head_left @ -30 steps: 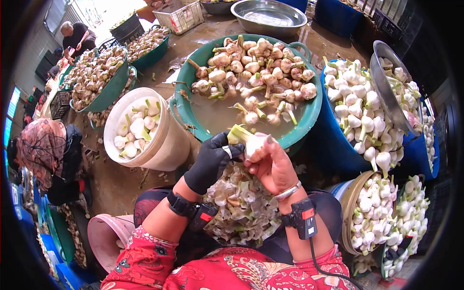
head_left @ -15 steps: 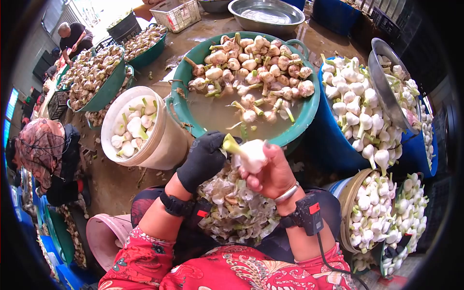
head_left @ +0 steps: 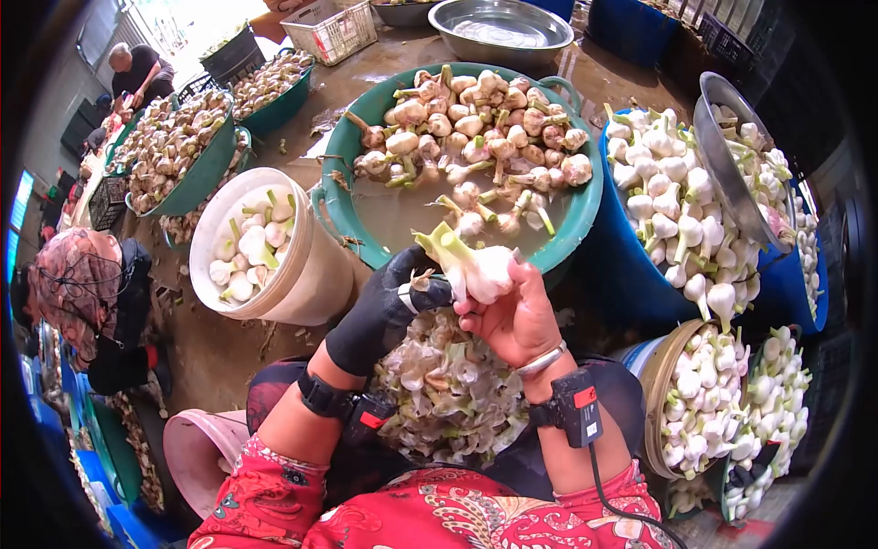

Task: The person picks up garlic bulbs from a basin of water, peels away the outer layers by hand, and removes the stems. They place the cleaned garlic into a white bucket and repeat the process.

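A white garlic bulb [head_left: 485,274] with a thick green stem is held between both my hands, over a heap of papery peelings [head_left: 448,393] in front of my lap. My left hand [head_left: 389,302], in a black glove, closes on it at the stem side. The bare fingers of my right hand [head_left: 512,316] pinch the bulb from the right. Just beyond is a green tub [head_left: 343,215] with murky water and unpeeled garlic [head_left: 476,123] piled toward its far side.
A white bucket [head_left: 302,284] with peeled bulbs stands left of the tub. On the right are a blue tub [head_left: 631,265] of white garlic, a tilted metal bowl [head_left: 722,165] and a full bucket [head_left: 654,384]. Two people [head_left: 142,73] [head_left: 87,284] are at the left.
The bulb has turned so its stem points up and left toward the tub. My left hand has rotated, showing its thumb side against the bulb.
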{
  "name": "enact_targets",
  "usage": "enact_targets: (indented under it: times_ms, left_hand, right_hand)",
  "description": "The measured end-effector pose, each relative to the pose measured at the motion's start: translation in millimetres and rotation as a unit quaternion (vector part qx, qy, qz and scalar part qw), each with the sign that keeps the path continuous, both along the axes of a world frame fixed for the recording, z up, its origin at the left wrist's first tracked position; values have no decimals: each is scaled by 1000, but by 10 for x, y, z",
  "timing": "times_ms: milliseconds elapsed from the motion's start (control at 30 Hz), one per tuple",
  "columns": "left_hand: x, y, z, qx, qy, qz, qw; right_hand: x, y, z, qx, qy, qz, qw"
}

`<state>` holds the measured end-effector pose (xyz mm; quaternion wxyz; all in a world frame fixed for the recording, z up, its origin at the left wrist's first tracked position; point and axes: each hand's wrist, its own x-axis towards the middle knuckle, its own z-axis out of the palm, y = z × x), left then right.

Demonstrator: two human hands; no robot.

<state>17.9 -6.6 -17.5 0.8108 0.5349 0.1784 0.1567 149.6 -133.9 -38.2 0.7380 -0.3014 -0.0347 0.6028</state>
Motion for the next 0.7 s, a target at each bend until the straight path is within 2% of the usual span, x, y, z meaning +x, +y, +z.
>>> enact_targets:
  times_ms: [33,100,133,167,200,267,300,333,400,433,467,533,600,633,667,700]
  left_hand:
    - [-3,-1,55,5,-25,-1,1000]
    - [15,-29,98,18,-19,8,1000]
    - [18,-40,101,30,-13,17,999]
    - [-21,-4,-36,45,35,32,998]
    - [-55,27,-112,44,36,34,998]
    - [-84,45,-126,194,33,25,980]
    - [-81,64,-102,338,19,31,941]
    - [-77,64,-73,337,20,31,941]
    - [-80,76,-40,522,77,33,849]
    - [-22,56,-61,555,50,72,827]
    - [-20,57,-40,559,35,62,826]
    - [-27,-18,23,445,104,38,889]
    - [-81,59,-145,249,88,46,963]
    - [-148,91,-87,166,185,3,969]
    - [-180,196,-60,294,313,-86,899]
    - [-196,189,-17,231,302,-97,920]
  right_hand:
    - [-4,14,16,0,-1,1,1000]
    - [-18,26,35,-42,-93,-27,994]
    - [-13,20,30,-42,-93,-27,994]
    - [0,7,21,-24,-105,14,994]
    - [5,-4,12,-6,-116,56,992]
    - [13,-50,98,-17,-121,69,990]
    - [47,-73,125,-19,-106,130,986]
    - [60,-87,134,-20,-89,191,977]
    - [-65,-105,112,-6,-43,253,967]
    - [-153,-114,60,2,-42,303,952]
    - [-221,-112,22,10,-41,351,935]
    - [-229,-113,31,28,-57,356,932]
    - [-106,-89,46,12,-110,224,968]
    - [-29,-92,95,18,-75,175,982]
    - [30,-105,93,20,-49,135,989]
    - [65,-107,94,37,-56,116,991]
